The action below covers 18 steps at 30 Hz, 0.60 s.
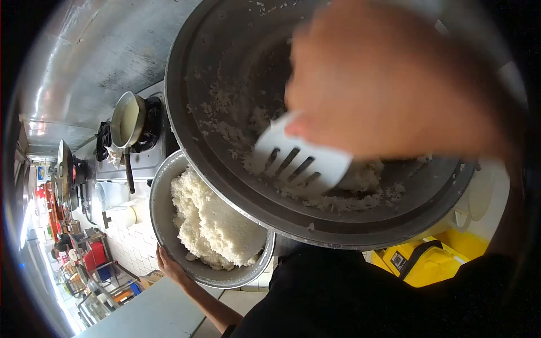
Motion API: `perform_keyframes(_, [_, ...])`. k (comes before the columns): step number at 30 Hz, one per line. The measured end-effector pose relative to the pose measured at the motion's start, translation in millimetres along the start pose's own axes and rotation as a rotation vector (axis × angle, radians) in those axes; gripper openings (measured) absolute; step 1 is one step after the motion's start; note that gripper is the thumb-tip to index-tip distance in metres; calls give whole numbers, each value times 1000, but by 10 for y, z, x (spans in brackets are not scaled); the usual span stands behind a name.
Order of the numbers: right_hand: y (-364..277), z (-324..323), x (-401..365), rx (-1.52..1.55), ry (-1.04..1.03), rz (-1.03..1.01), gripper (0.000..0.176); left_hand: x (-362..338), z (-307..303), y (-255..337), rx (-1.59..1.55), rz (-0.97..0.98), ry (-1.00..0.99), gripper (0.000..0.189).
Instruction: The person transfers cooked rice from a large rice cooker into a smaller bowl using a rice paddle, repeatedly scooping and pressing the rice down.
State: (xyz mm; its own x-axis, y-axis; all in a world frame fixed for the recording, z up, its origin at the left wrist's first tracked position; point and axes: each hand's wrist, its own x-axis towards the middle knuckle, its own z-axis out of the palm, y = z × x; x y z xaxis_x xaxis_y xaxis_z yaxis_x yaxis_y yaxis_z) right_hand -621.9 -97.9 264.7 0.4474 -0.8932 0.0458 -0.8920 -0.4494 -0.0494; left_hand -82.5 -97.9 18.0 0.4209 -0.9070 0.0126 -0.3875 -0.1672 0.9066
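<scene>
My right hand [383, 84], blurred and close to the camera, grips a white slotted spatula [298, 160] inside a large tilted metal pot [186, 129]. The spatula's blade presses into cooked white rice [360, 180] left along the pot's lower wall. Under the pot's rim sits a smaller metal bowl [158, 191] heaped with a mound of white rice [208, 219]. My left hand [169, 265] holds this bowl by its outer edge from below.
A gas stove with a metal pan [128, 121] stands beyond the bowl, and a wok [63, 169] sits further left. A steel wall panel [84, 62] runs behind them. A yellow container [428, 259] lies below the pot. Cluttered shelves fill the far left.
</scene>
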Motion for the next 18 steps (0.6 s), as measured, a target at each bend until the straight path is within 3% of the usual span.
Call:
perform_keyframes(2, [-40, 272, -13, -250, -27, -204, 26, -45, -63, -50, 13, -10, -1, 41])
perform_keyframes(4, [26, 521, 13, -197, -258, -192, 27, -1, -19, -56, -10, 48, 0, 40])
perform_keyframes(5, [107, 461, 69, -186, -228, -97, 28, 20, 8, -21, -9, 52, -3, 40])
perform_keyframes(6, [248, 321, 36, -221, 11, -220, 29, -8, 5, 20, -30, 30, 4, 39])
perform_keyframes(8, [353, 125, -59, -251, 230, -343, 29, -22, 7, 17, -52, -13, 2, 39])
perform_keyframes(9, [294, 90, -102, -237, 214, -321, 30, 16, -44, -15, 8, -12, 7, 38])
perform_keyframes(13, [-33, 396, -67, -401, -302, -172, 27, -25, 3, 23, 27, -12, 34, 39])
perform_keyframes(18, [79, 4, -187, -238, -184, -194, 28, 95, -143, -212, -11, 7, -19, 40])
